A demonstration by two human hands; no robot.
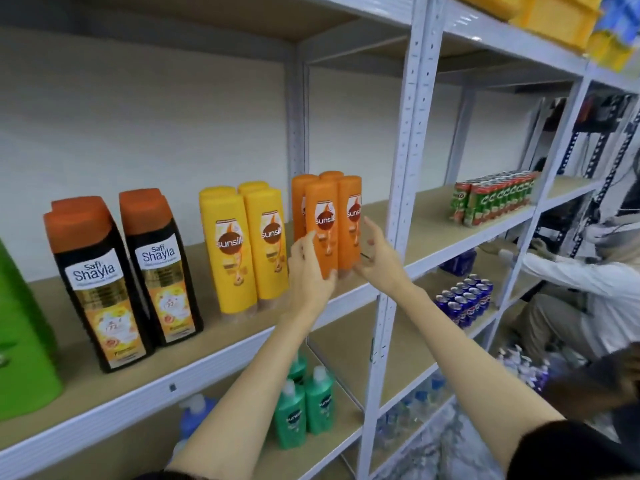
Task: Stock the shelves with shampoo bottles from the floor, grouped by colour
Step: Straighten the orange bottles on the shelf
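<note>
Several orange Sunsilk bottles (350, 216) stand grouped at the right end of the wooden shelf (214, 344). My left hand (310, 268) grips the front-left orange bottle (322, 223) low on its body, fingers curled round it. My right hand (379, 254) is beside the front-right orange bottle, fingers relaxed and spread, touching or just off its lower side. To their left stand several yellow Sunsilk bottles (235, 251), then dark Safi Shayla bottles (104, 282) with orange caps. A green bottle (20, 341) shows at the far left edge.
A white perforated upright (401, 168) stands just right of the orange group. Green and blue bottles (304, 407) sit on the shelf below. The neighbouring bay holds green drink cartons (491, 197) and blue cans (464, 303). A person (581, 282) crouches at the right.
</note>
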